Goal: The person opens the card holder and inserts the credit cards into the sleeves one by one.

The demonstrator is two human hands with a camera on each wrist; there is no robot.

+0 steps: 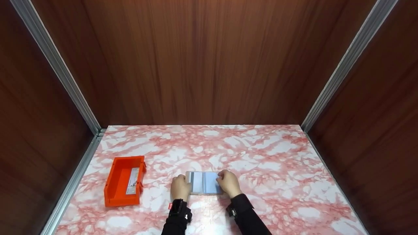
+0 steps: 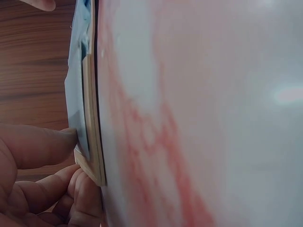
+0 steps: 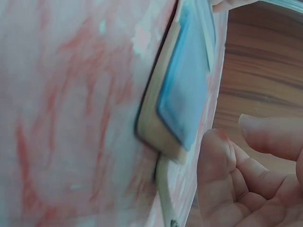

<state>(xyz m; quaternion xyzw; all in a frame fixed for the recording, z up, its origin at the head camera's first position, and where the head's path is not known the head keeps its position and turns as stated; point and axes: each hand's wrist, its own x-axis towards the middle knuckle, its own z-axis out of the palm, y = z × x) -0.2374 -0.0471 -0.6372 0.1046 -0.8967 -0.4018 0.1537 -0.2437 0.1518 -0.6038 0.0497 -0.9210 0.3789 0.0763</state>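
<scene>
Between the two hands lies a flat, book-like thing with tan edges and a dark underside. Its left half is whitish with a dark strip, and a pale blue panel covers the right. My left hand pinches the left end, thumb on the whitish sheet and fingers at the tan edge. At the right end is my right hand, fingers bent; in the right wrist view its thumb and fingers stand apart with nothing between them. A pale strap runs out from the near corner there.
An orange bin with a white label on its side stands to the left on the red-and-white marbled table. Brown wood-grain panels rise at the back and both sides, with metal posts in the corners.
</scene>
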